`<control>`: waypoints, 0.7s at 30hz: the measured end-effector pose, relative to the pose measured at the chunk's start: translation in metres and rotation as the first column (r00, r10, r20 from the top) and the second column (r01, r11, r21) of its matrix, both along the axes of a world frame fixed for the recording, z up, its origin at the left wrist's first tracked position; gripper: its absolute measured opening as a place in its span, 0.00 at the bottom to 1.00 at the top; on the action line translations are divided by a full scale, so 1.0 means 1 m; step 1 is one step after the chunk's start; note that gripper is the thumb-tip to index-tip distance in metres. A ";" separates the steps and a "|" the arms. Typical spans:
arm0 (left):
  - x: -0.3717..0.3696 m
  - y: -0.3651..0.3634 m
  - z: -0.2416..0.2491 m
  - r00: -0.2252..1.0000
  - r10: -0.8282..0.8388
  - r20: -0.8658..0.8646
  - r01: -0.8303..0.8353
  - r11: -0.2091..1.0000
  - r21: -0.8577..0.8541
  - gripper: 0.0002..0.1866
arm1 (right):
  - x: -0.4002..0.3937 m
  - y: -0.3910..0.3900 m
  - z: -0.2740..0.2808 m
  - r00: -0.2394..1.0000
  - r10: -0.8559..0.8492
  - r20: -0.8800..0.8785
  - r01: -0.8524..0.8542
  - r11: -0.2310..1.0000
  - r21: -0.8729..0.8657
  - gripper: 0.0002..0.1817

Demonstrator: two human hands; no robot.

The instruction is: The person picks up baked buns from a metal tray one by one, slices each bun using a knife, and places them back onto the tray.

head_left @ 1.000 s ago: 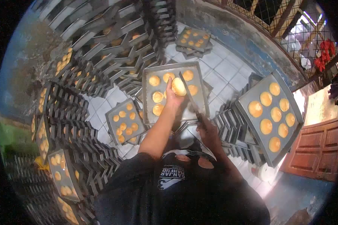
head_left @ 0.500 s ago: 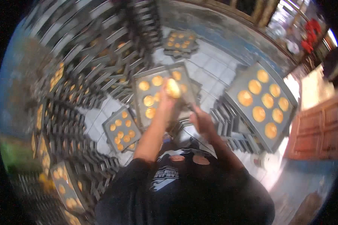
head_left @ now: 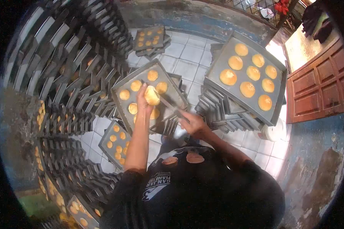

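From my head view, the left hand [head_left: 143, 100] grips a bun [head_left: 152, 95] above the middle tray [head_left: 122, 81]. The right hand [head_left: 194, 123] is closed round a knife [head_left: 169, 104], its blade against the bun.

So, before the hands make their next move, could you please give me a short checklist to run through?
1. Bun held by the left hand: ok.
2. Knife gripped in the right hand: ok.
3. Left fingertips away from the blade: cannot tell, the bun hides part of that side.
4. Cut gone right through the bun: cannot tell.
5. Bun held over the near tray, so it would likely catch crumbs: ok.
6. Larger-looking tray on the right-hand stack sitting securely: cannot tell from this angle.
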State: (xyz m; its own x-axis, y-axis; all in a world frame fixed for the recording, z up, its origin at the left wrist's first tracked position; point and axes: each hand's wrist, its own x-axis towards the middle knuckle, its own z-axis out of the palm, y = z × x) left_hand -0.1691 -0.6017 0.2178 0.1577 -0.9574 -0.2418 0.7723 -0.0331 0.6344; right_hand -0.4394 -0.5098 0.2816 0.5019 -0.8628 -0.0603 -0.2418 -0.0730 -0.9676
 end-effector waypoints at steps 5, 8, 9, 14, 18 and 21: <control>-0.045 0.023 0.020 0.963 0.026 0.269 -0.040 0.998 0.048 0.14 | 0.020 -0.004 0.011 0.998 -0.016 -0.053 0.022 0.992 0.121 0.28; -0.050 0.023 0.018 0.974 0.025 0.226 -0.038 0.998 0.050 0.15 | 0.036 -0.028 -0.011 0.999 0.034 0.027 -0.036 0.997 0.063 0.26; -0.040 0.020 0.019 0.985 0.059 0.159 -0.065 0.997 0.034 0.16 | 0.032 -0.029 -0.003 0.998 0.051 0.024 -0.052 0.996 0.067 0.26; -0.001 0.033 0.019 0.991 0.080 0.111 -0.080 0.997 -0.002 0.21 | 0.001 -0.003 -0.012 0.971 0.187 -0.152 -0.191 0.982 -0.012 0.26; -0.044 0.044 0.006 0.983 0.092 0.158 -0.102 0.993 0.055 0.26 | 0.026 -0.021 -0.012 0.974 0.172 -0.147 -0.168 0.985 0.037 0.25; -0.039 0.037 -0.005 0.975 0.187 0.119 -0.201 0.972 0.118 0.22 | 0.031 -0.025 -0.007 0.976 0.190 -0.109 -0.188 0.982 0.027 0.23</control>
State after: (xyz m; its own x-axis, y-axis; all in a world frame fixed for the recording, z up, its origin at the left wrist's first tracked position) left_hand -0.2078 -0.5642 0.2127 0.3692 -0.8680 -0.3321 0.6999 0.0246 0.7138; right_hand -0.4082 -0.5351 0.2749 0.6451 -0.7515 -0.1379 -0.3310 -0.1122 -0.9369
